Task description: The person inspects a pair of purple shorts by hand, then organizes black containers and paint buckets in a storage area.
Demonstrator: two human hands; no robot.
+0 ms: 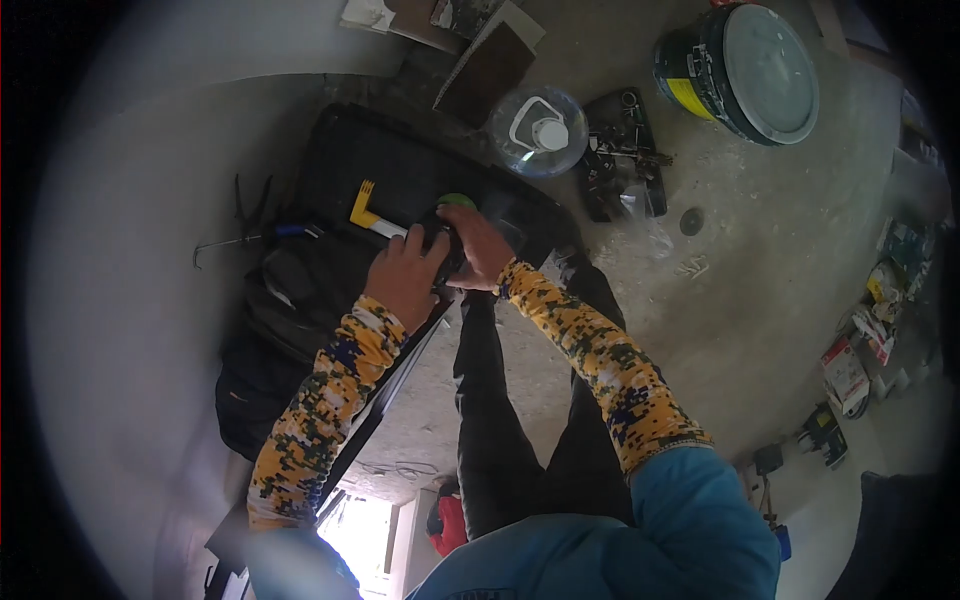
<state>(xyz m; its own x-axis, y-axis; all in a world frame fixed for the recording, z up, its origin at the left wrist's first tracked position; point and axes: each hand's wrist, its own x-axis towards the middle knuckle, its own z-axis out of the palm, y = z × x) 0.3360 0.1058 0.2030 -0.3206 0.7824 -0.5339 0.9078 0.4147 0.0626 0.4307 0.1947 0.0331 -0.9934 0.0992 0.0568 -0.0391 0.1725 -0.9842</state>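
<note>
My left hand is closed around the near side of a dark object, its fingers bent over the top. My right hand grips the same object from the other side. A round green part shows at the object's far end; its kind is hard to make out, since my fingers cover most of it. Just left of my fingers lies an L-shaped tool with a yellow head and a white shaft. Beneath it all is a black flat surface.
A black bag and a blue-handled tool lie left. Beyond are a clear water jug, a black tray of small parts and a lidded bucket. Boxes and packets sit along the right side.
</note>
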